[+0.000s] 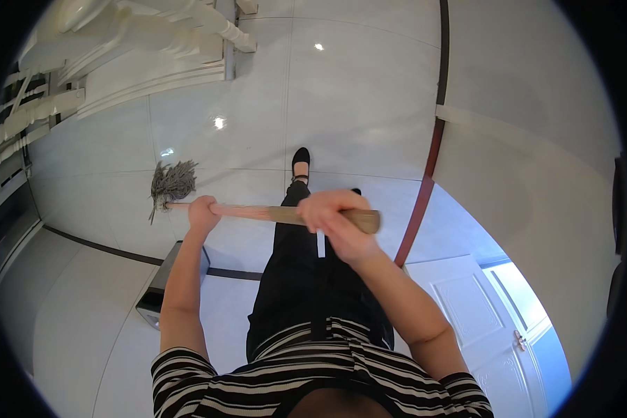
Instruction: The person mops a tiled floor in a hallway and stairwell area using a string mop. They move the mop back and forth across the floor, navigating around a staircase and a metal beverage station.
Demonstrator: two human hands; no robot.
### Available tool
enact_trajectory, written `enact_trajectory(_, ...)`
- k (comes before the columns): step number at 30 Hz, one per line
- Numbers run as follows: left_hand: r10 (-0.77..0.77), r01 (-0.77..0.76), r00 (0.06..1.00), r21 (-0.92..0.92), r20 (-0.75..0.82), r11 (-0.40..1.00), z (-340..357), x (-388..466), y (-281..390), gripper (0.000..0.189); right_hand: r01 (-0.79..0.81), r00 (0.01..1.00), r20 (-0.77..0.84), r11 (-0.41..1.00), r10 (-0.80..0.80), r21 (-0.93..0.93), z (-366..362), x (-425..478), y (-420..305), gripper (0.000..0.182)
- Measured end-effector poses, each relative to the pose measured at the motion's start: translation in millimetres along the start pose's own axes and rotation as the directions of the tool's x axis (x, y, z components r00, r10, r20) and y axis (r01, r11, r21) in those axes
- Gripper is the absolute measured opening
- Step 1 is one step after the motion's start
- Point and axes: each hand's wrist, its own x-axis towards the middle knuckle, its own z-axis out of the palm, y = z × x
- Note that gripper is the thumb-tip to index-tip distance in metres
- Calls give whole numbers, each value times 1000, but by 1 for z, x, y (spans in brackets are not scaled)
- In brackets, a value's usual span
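A string mop's wooden handle (245, 211) runs across the view in front of my thighs. My left hand (204, 213) grips it near the mop head, and my right hand (337, 222) is closed round its thicker end at the right. The grey string mop head (173, 182) rests on the pale tiled floor (355, 104), left of my left hand. Its strands fan away from me. A white strip hangs below my right hand, over my black trousers.
White stair balusters (224, 28) and a stair base stand at the upper left. A dark box-shaped object (159, 292) is by my left forearm. The wall with dark skirting (442, 62) runs along the right, with a white panelled door (470, 303) at the lower right. My black shoe (301, 157) is on the tiles.
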Motion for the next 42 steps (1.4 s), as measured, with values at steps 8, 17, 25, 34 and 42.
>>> enact_trajectory(8,364,-389,903,-75,-230,918,19,46,123,24,218,976,28,961,-217,-171,-32,-75,-99,26)
enact_trajectory(17,572,-633,774,-363,-271,684,96,38,316,26,76,947,-159,677,-279,-732,-70,-224,-165,18)
enact_trajectory(25,733,-732,679,-112,-42,672,142,-7,339,19,-420,682,-191,591,706,688,-116,-287,-150,47)
enact_trajectory(34,833,-836,548,-37,-75,547,122,89,267,13,-634,575,-49,483,816,604,-79,-198,-70,32)
enact_trajectory(42,800,-813,578,192,160,550,87,148,240,13,-508,668,93,362,738,781,-80,-161,-28,36)
